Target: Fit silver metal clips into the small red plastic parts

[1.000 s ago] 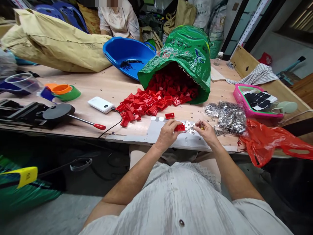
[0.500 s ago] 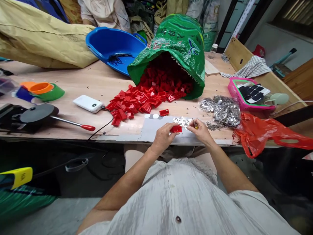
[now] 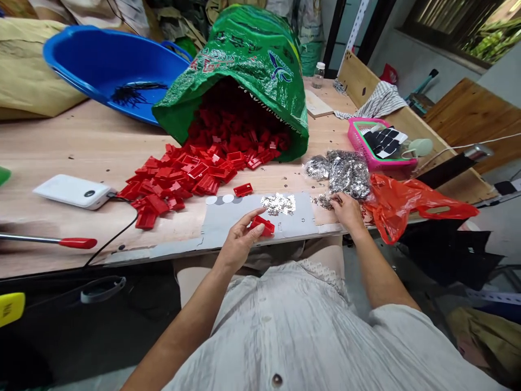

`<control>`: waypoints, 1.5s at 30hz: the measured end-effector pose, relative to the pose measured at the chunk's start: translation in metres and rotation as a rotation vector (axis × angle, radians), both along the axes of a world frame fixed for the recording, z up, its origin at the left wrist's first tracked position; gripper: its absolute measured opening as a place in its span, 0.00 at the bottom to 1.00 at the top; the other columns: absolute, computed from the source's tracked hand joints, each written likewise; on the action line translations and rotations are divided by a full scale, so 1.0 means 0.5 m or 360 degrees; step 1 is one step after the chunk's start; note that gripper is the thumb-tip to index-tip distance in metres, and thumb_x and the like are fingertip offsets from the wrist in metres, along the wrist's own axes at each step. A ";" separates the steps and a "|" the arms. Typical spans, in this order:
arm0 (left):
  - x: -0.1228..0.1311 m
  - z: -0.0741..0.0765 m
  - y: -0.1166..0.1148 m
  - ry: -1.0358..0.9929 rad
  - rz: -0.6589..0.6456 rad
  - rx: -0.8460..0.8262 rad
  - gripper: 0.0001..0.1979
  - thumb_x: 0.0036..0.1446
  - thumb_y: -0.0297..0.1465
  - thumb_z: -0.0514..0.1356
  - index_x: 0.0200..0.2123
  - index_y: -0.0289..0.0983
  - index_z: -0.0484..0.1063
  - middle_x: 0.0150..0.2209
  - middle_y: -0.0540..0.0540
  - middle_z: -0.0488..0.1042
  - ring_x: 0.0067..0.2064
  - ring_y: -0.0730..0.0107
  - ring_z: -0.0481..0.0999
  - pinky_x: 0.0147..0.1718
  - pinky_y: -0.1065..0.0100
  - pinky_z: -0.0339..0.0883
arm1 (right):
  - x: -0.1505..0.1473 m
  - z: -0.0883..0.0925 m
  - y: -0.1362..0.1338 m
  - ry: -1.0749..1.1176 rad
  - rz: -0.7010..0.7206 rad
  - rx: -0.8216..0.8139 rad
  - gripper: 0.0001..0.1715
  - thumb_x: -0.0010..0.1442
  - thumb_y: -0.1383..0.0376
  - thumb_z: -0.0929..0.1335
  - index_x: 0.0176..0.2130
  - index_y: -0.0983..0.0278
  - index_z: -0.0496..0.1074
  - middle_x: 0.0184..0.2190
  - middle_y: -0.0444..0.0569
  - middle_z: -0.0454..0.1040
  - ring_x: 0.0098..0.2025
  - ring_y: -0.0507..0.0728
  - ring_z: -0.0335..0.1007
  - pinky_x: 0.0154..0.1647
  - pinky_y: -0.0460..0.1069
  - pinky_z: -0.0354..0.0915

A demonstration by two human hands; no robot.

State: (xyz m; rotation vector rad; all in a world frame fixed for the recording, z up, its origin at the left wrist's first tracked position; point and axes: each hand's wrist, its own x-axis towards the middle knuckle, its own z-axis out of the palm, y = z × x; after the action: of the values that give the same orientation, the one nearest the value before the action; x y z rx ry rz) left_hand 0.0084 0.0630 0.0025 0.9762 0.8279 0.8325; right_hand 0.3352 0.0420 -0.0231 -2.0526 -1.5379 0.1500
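Between the thumb and fingers of my left hand (image 3: pixel 236 243) is a small red plastic housing (image 3: pixel 265 225), held over the front of a grey sheet (image 3: pixel 217 228) with its hollow side showing. My right hand (image 3: pixel 349 213) reaches out to the right, fingertips pinched together at a loose pile of tiny metal parts (image 3: pixel 321 202). What those fingers grip, if anything, is too small to make out. Thin shiny silver pieces (image 3: pixel 278 204) lie heaped on the sheet between my hands. A single red housing (image 3: pixel 243 189) rests just beyond the sheet.
A green sack (image 3: pixel 260 60) spills many red housings (image 3: pixel 179 182) onto the table. Bags of metal parts (image 3: pixel 348 174), a pink basket (image 3: pixel 358 144) and a red plastic bag (image 3: pixel 411 203) sit at right. A blue basin (image 3: pixel 89 51) and white power bank (image 3: pixel 71 190) are at left.
My right hand has moved right, from the silver pieces to the pile of tiny metal parts. Its yellow-handled tool no longer shows. My left hand keeps the red housing. The view has turned right.
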 end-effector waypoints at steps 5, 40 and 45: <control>0.018 -0.001 -0.005 -0.0073 -0.0035 -0.0094 0.28 0.52 0.36 0.67 0.56 0.39 0.69 0.35 0.47 0.77 0.40 0.65 0.78 0.44 0.58 0.76 | -0.005 -0.015 -0.010 -0.0105 0.0024 -0.0096 0.11 0.60 0.64 0.67 0.44 0.60 0.74 0.42 0.51 0.75 0.44 0.60 0.70 0.45 0.52 0.63; 0.007 -0.023 -0.006 0.0115 0.0063 0.0021 0.29 0.50 0.36 0.69 0.56 0.39 0.69 0.37 0.49 0.77 0.40 0.68 0.79 0.50 0.58 0.73 | -0.041 -0.016 -0.045 -0.0128 0.0063 -0.0185 0.07 0.62 0.64 0.68 0.41 0.58 0.76 0.42 0.49 0.77 0.45 0.59 0.71 0.43 0.50 0.63; 0.006 -0.030 -0.005 0.0166 0.0066 0.0084 0.29 0.51 0.36 0.68 0.56 0.40 0.69 0.39 0.49 0.77 0.40 0.69 0.79 0.50 0.60 0.73 | -0.049 -0.016 -0.035 -0.0173 0.0073 -0.0250 0.06 0.62 0.64 0.68 0.39 0.58 0.75 0.41 0.49 0.76 0.43 0.59 0.71 0.40 0.50 0.62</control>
State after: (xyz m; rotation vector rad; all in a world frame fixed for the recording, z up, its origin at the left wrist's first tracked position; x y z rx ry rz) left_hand 0.0114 0.0604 -0.0127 1.0592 0.9221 0.8485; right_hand 0.3109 0.0246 -0.0309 -2.1791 -1.6878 0.1848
